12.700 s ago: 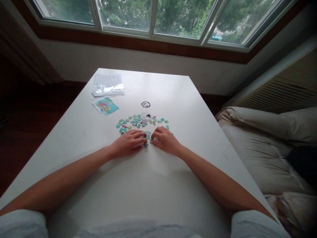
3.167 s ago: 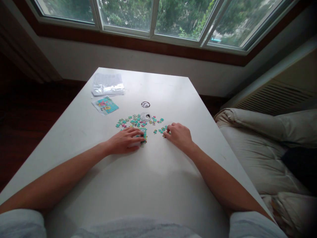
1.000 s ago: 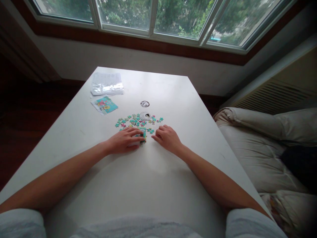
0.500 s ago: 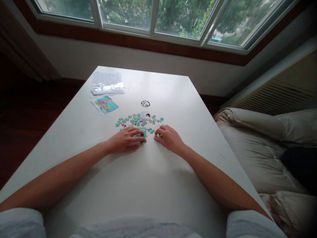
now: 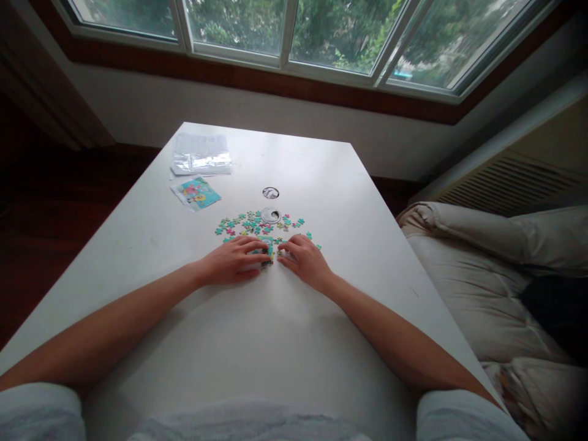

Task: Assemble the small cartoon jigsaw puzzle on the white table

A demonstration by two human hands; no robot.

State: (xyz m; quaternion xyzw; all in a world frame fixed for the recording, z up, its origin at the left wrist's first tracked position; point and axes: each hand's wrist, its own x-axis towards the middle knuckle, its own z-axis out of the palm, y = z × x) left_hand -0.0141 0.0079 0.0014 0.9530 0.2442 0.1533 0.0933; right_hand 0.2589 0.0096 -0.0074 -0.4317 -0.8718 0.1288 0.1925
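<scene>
My left hand (image 5: 236,257) lies over a joined block of jigsaw puzzle (image 5: 270,251), its fingers stretched out across the block and partly covering it. Just to the right, my right hand (image 5: 303,260) has thumb and forefinger pinched on a small puzzle piece (image 5: 280,252), close to the block's right edge. The fingers hide most of that piece. Beyond both hands, loose turquoise, pink and yellow puzzle pieces (image 5: 239,222) are scattered on the white table (image 5: 257,343). A few more turquoise pieces lie right of my right hand.
A round metal-rimmed fitting (image 5: 271,215) sits among the pieces, with a round hole (image 5: 271,193) behind it. Farther left lie a colourful picture card (image 5: 196,193) and a clear plastic packet (image 5: 202,153). A beige padded seat (image 5: 463,288) stands along the right side.
My right hand has moved left with the piece, closer to the joined block, uncovering a few pieces on its right. My left hand stays in place.
</scene>
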